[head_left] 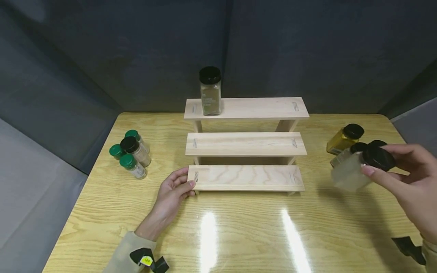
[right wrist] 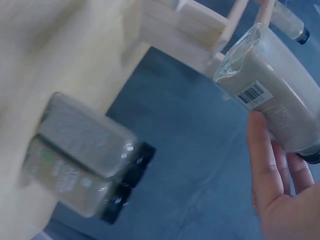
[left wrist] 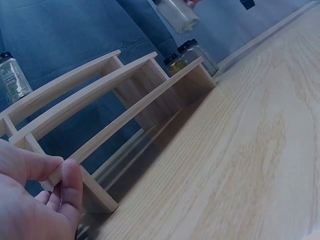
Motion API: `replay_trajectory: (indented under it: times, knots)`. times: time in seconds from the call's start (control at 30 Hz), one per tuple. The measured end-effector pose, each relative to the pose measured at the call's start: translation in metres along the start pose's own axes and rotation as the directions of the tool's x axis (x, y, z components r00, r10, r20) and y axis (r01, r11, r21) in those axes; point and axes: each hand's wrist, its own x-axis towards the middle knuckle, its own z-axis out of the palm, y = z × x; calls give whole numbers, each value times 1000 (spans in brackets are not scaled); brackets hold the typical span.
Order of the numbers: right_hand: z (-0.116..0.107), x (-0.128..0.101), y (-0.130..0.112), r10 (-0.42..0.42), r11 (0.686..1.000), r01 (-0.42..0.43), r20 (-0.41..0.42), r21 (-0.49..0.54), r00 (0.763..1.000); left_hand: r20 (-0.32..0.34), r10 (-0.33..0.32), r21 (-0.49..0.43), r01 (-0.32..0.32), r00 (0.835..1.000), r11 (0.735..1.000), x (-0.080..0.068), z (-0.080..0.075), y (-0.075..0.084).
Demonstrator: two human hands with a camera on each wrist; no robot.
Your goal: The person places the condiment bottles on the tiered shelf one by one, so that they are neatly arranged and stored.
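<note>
A three-tier wooden rack [head_left: 246, 144] stands mid-table. On its top tier, at the left, is a black-lidded spice jar [head_left: 209, 93]. My left hand [head_left: 186, 180] grips the left end of the lowest tier; the left wrist view shows thumb and fingers [left wrist: 70, 185] around that board end [left wrist: 90, 150]. My right hand [head_left: 377, 159] holds a black-lidded jar of pale powder [head_left: 349, 174], tilted above the table right of the rack. In the right wrist view this jar [right wrist: 272, 95] lies against my fingers [right wrist: 265, 160].
Several jars, most with green lids [head_left: 131, 153], stand left of the rack. A yellow-filled jar [head_left: 343, 139] and other black-lidded jars [head_left: 345, 153] stand at the right, behind the held jar. Grey panels enclose the table [head_left: 239, 235].
</note>
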Motion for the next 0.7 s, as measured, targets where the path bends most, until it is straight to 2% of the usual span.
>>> replay_trajectory:
  times: [0.07,0.17,0.23,0.33,0.43,0.6,0.7]
  knots:
    - [3,4,-4,2,999,-2,1,47,1000,1,2,-1,-2,1000,1000,0,0,0]
    - [8,10,-10,-43,995,41,29,86,999,2,3,-7,-3,1000,1000,0,-1,0]
    - [10,13,-13,-70,976,58,50,208,996,9,4,-14,-4,1000,1000,1,-1,0]
    - [15,19,-18,-114,951,86,79,297,990,19,1,-22,-1,1000,1000,1,-1,-1]
    - [20,25,-25,-134,947,104,80,303,988,28,2,-24,-2,1000,1000,1,-1,-1]
    - [33,35,-36,-149,901,95,98,423,984,30,6,-25,-5,1000,1000,1,-2,-1]
    - [40,41,-43,-145,918,94,106,385,984,34,3,-29,-2,999,1000,1,-2,-1]
